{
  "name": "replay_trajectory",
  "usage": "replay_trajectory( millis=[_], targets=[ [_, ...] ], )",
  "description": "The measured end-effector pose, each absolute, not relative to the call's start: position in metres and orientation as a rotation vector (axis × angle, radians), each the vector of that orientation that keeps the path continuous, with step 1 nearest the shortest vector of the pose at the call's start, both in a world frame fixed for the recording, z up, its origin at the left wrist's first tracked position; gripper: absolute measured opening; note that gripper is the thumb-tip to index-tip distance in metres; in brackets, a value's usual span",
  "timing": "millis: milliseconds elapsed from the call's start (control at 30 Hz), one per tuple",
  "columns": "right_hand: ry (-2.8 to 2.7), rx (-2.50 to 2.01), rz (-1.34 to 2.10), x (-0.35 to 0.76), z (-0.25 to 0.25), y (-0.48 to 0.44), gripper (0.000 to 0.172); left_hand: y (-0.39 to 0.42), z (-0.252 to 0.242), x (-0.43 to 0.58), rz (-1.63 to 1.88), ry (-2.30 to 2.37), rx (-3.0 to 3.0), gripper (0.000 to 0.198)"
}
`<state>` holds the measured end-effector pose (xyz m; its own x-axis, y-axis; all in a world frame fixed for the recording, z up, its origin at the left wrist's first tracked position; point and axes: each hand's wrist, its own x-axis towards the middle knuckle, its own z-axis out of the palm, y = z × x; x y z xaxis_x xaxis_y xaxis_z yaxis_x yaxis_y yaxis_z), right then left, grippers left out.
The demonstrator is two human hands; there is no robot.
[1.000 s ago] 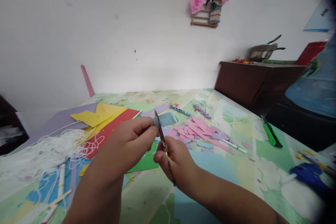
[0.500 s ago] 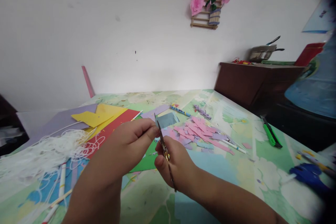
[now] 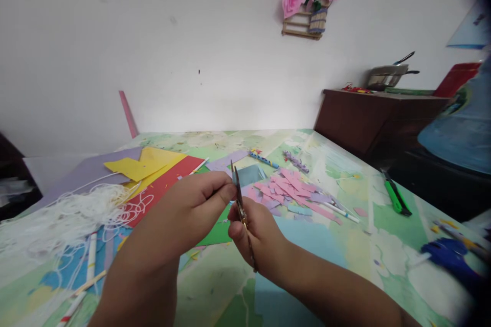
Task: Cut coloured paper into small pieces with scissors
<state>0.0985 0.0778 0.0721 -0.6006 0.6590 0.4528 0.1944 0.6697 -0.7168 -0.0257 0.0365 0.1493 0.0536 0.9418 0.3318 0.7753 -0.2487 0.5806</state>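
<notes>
My right hand is closed around the handles of a pair of scissors, whose blades point up and away from me, slightly parted at the tips. Beside the blades, my left hand pinches thumb against fingers. A small blue-grey piece of paper shows just beyond the blades and seems to be held in that pinch; the contact is hidden. Under and in front of my right forearm lies a light blue sheet. Past my right hand is a heap of pink paper scraps.
White string lies tangled at the left, near purple, yellow and red sheets. On the right are a green utility knife and a blurred dark blue object. Decorated sticks lie farther back.
Both hands, the scissors and the blue-grey paper have shifted slightly right. The scissor blades stand a little more upright. The view has tilted slightly.
</notes>
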Motion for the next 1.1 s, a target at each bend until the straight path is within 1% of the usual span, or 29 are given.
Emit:
replay_trajectory(
  millis=[100, 233, 367, 500, 633, 700, 767, 900, 967, 1100],
  targets=[
    [-2.129, -0.671, 0.867, 0.098, 0.072, 0.077, 0.047, 0.036, 0.15, -0.027, 0.917, 1.756, 2.072, 0.023],
    [-2.109, -0.703, 0.931, 0.097, 0.071, 0.078, 0.049, 0.035, 0.148, -0.028, 0.944, 1.75, 2.059, 0.022],
    [-2.091, -0.743, 0.886, 0.098, 0.071, 0.079, 0.051, 0.035, 0.147, -0.028, 1.009, 1.708, 2.025, 0.021],
    [-2.162, -0.615, 0.809, 0.1, 0.073, 0.079, 0.053, 0.034, 0.151, -0.028, 1.183, 1.708, 1.921, 0.021],
    [-2.241, -0.405, 0.764, 0.104, 0.072, 0.078, 0.052, 0.032, 0.151, -0.037, 1.588, 1.694, 1.672, 0.025],
    [-2.214, -0.32, 0.739, 0.107, 0.071, 0.078, 0.051, 0.033, 0.149, -0.045, 1.794, 1.561, 1.513, 0.021],
    [-2.139, -0.233, 0.736, 0.11, 0.071, 0.08, 0.046, 0.035, 0.147, -0.052, 1.926, 1.332, 1.404, 0.016],
    [-1.917, -0.152, 0.818, 0.114, 0.077, 0.088, 0.029, 0.041, 0.144, -0.051, 2.104, 0.797, 1.281, 0.02],
    [-1.802, -0.131, 0.899, 0.113, 0.083, 0.094, 0.023, 0.045, 0.142, -0.044, 2.039, 0.584, 1.226, 0.021],
    [-1.747, -0.188, 1.017, 0.108, 0.102, 0.11, 0.022, 0.057, 0.14, -0.029, 1.607, 0.435, 1.048, 0.022]
  ],
)
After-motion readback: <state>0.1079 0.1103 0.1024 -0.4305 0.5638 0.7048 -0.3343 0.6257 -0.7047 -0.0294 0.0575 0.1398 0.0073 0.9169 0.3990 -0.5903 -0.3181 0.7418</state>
